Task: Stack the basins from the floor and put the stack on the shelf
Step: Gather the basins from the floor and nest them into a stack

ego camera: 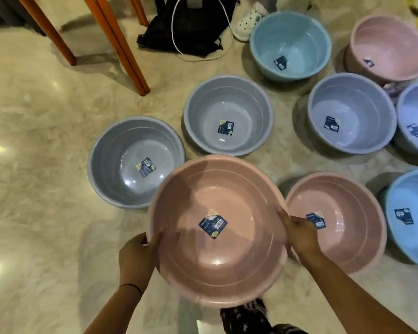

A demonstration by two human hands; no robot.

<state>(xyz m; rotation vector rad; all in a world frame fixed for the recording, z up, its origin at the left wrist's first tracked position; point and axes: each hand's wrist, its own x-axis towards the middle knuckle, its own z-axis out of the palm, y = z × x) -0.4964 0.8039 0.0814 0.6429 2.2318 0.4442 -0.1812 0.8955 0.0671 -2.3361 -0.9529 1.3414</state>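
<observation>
Between the two hands, the pink basin is held by opposite sides of its rim, mouth up, with a dark label stuck to its bottom. The left hand grips the rim, thumb over the inside edge and fingers curled round the outer wall. The right hand grips the facing rim the same way. Both hands are closed on the basin, and its outline is slightly blurred. Just outside the right hand, a second pink basin stands on the marble floor. Beyond the left hand stands a grey basin, whose near rim is covered in this view by the held basin. Straight ahead of the grip stands another grey basin. Further ahead and to the right stand a blue basin, a third pink basin and a lavender-grey basin. All are upright and unstacked. Far ahead lie a black bag and a white shoe, with wooden legs off to the left.
</observation>
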